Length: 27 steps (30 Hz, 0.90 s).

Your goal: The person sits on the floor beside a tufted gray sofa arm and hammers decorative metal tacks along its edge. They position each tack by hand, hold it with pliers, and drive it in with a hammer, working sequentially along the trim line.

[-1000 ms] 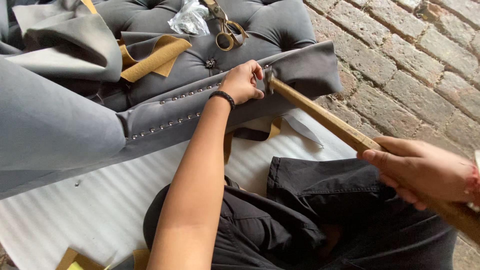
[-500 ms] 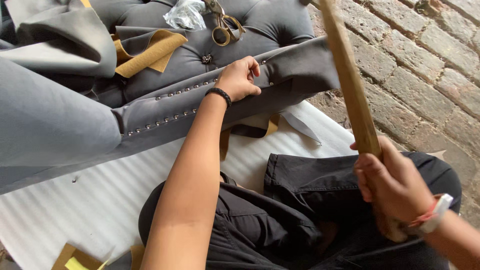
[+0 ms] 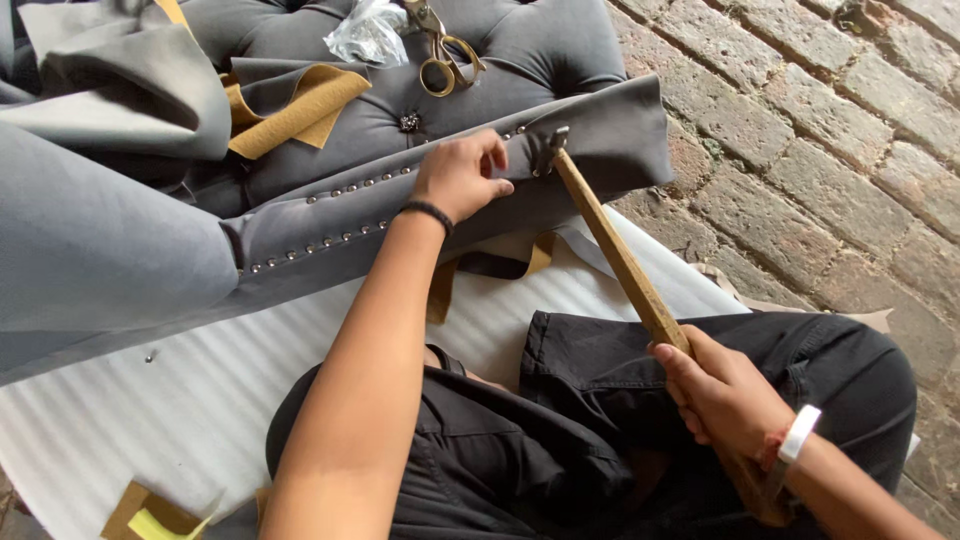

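Hammer [image 3: 640, 290] sits in my right hand [image 3: 725, 395], fingers wrapped round the wooden handle, its head down on the grey upholstered panel [image 3: 610, 130] at the end of the stud row [image 3: 330, 240]. My left hand [image 3: 460, 175] presses the fabric, seemingly pinching a stud. Short, square taps serve best, fingertips kept clear. White ribbed sheet [image 3: 150, 420] underneath; brick floor [image 3: 800, 150] beyond.

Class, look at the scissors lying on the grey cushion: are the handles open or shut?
Shut. The scissors lie flat on the tufted cushion, their two brass handle loops side by side, touching.
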Tool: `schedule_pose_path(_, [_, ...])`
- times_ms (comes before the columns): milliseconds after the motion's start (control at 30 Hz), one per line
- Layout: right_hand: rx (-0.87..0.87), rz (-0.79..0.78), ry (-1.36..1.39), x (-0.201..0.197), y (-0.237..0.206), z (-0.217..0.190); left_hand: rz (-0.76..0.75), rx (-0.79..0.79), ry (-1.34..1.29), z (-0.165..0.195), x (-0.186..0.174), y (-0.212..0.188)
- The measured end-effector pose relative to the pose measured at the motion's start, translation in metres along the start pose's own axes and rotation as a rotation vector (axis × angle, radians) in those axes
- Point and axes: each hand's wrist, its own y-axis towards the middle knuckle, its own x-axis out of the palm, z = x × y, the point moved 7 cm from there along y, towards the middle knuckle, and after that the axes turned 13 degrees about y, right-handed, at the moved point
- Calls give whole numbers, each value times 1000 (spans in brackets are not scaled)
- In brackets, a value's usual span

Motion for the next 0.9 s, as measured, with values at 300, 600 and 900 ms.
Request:
schedule_pose_path(300, [-373, -283, 145, 29, 61, -64, 245, 85, 324, 5, -11, -64])
schedule_pose_path(600, [-654, -241, 242, 53, 117, -140, 507, 202, 521, 16, -23, -51])
schedule_pose_path(900, [-564, -191, 334, 57, 128, -134, 430, -289, 250, -81, -58, 8])
